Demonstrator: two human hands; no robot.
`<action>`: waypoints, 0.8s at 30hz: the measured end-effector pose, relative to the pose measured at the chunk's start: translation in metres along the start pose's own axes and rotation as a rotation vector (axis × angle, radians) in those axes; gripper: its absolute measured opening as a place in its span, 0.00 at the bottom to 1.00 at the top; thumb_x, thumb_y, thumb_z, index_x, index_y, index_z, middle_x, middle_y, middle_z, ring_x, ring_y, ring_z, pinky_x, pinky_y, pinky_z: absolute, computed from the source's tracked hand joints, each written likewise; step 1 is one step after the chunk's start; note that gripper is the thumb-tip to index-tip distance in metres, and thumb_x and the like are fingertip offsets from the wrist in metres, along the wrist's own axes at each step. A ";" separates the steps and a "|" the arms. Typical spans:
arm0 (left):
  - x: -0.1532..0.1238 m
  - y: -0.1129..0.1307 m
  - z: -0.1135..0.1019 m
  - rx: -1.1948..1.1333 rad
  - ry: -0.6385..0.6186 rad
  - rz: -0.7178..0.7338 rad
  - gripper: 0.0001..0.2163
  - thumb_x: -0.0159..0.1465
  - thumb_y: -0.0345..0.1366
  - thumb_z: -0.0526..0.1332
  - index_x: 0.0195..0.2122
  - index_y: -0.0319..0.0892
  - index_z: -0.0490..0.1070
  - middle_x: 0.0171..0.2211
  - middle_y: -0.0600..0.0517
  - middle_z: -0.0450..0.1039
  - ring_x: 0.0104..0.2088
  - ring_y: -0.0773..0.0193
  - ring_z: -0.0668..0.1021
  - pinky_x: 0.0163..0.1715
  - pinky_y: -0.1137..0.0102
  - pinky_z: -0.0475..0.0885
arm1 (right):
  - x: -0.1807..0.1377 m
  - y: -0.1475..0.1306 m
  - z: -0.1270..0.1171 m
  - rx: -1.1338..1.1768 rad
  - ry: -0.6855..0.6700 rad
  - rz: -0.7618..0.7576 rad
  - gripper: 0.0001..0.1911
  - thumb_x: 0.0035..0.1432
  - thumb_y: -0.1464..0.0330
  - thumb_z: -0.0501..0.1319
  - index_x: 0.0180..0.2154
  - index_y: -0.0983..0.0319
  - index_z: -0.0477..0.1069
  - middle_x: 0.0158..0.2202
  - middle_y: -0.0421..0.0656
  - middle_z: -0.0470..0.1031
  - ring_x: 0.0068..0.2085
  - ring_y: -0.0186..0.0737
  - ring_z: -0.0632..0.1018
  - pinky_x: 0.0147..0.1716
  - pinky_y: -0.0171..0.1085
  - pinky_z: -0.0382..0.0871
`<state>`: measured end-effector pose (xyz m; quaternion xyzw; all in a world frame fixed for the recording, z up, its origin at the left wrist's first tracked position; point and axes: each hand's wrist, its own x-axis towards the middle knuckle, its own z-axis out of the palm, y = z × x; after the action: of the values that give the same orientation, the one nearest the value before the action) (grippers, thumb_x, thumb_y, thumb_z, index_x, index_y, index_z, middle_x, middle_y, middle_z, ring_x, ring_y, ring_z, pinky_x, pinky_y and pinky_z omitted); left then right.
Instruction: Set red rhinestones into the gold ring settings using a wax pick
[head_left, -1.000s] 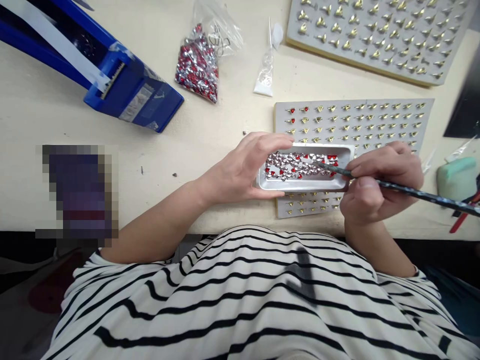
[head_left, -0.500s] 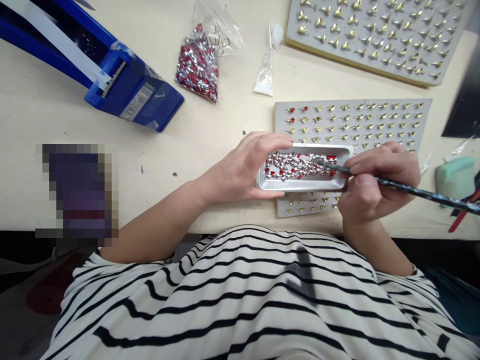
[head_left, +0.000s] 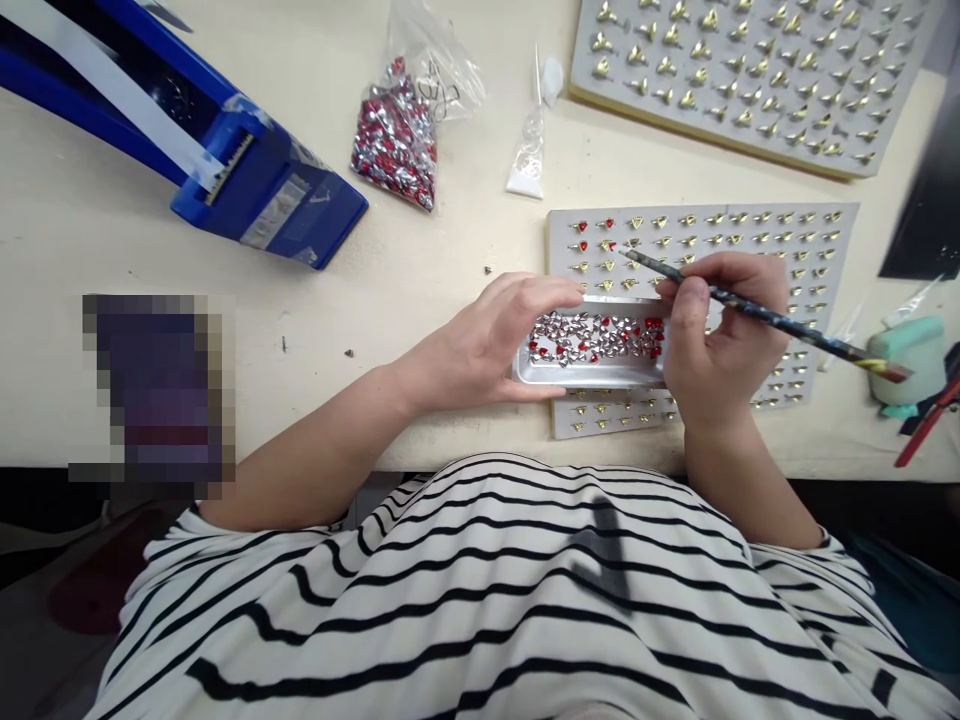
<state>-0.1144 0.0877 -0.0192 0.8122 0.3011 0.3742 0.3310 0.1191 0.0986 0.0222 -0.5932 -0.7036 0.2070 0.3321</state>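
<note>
My left hand (head_left: 502,335) grips the left end of a small white tray (head_left: 592,377), thumb and fingers on its opposite long sides. Silver-backed rhinestones (head_left: 574,335) lie inside, several with their red faces up. In my right hand (head_left: 724,340) is a dark speckled pencil-like stick (head_left: 765,312), pinched between thumb and fingers. Its pale tip is over the upper left of a grey foam board (head_left: 750,245) holding rows of gold rings. A red stone (head_left: 612,246) shows just left of the tip; whether it touches the ring there I cannot tell. Three rings nearby carry red heart-shaped stones.
A second ring board (head_left: 750,90) lies at the upper right. A bag of red stones (head_left: 395,140), a small clear tube (head_left: 529,150) and a blue tape dispenser (head_left: 285,190) are beyond my left hand. A green lump (head_left: 907,355) sits at the right.
My right hand has moved the stick's tip up and out of the tray to the ring board. A red stone now shows by the tip. My left hand keeps its hold on the tray.
</note>
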 end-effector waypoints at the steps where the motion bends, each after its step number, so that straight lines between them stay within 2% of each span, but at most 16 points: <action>1: 0.000 0.000 0.000 0.001 0.001 0.001 0.32 0.59 0.45 0.65 0.60 0.43 0.51 0.57 0.44 0.65 0.61 0.56 0.67 0.58 0.54 0.66 | 0.000 0.000 0.001 -0.045 0.032 -0.033 0.07 0.60 0.66 0.54 0.40 0.56 0.67 0.36 0.37 0.70 0.40 0.33 0.71 0.48 0.45 0.63; 3: 0.000 0.000 0.000 0.004 0.001 0.002 0.33 0.58 0.45 0.66 0.59 0.42 0.51 0.57 0.44 0.65 0.60 0.56 0.67 0.58 0.54 0.66 | 0.001 -0.001 0.003 -0.113 0.071 -0.077 0.06 0.60 0.66 0.54 0.39 0.56 0.68 0.35 0.36 0.71 0.40 0.33 0.71 0.48 0.45 0.63; 11: 0.000 -0.002 0.000 0.006 0.003 0.001 0.32 0.60 0.47 0.64 0.60 0.44 0.51 0.57 0.45 0.64 0.60 0.57 0.67 0.58 0.55 0.65 | 0.002 -0.001 0.003 -0.184 0.023 -0.071 0.07 0.60 0.66 0.54 0.40 0.54 0.68 0.35 0.36 0.73 0.42 0.35 0.71 0.49 0.46 0.62; 17: 0.001 -0.001 -0.001 0.007 0.000 0.011 0.32 0.59 0.44 0.65 0.59 0.42 0.52 0.57 0.43 0.65 0.61 0.57 0.67 0.58 0.57 0.65 | 0.003 -0.003 0.002 -0.177 0.043 -0.084 0.06 0.61 0.66 0.54 0.40 0.56 0.67 0.35 0.34 0.73 0.41 0.32 0.72 0.49 0.45 0.60; 24: 0.000 -0.001 -0.001 -0.001 0.001 0.009 0.33 0.58 0.43 0.67 0.60 0.43 0.51 0.57 0.43 0.65 0.60 0.56 0.67 0.58 0.55 0.65 | 0.006 -0.004 0.004 -0.198 -0.027 -0.076 0.06 0.60 0.66 0.54 0.40 0.55 0.67 0.36 0.34 0.74 0.43 0.34 0.72 0.53 0.47 0.54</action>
<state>-0.1150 0.0887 -0.0192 0.8132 0.2975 0.3763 0.3296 0.1128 0.1039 0.0236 -0.5932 -0.7469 0.1317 0.2699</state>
